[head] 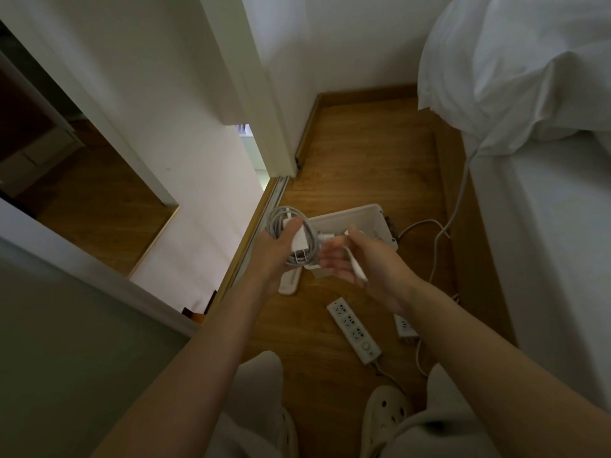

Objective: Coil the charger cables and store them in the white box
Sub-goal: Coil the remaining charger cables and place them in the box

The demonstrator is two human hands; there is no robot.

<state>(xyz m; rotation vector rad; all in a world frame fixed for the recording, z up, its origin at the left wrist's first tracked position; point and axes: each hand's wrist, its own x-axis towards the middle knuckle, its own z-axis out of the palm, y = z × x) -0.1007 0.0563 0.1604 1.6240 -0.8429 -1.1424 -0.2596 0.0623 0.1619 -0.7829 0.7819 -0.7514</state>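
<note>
Home bedroom: bed [545,226] with pillow [515,71], wooden floor [363,160]

A power strip [353,330] on a wooden floor [363,153]
The white strip lies near a second strip [405,327], partly hidden, beside a bed [545,242] heaped with rumpled white bedding [512,67]; a door track [277,193] runs opposite.
</note>
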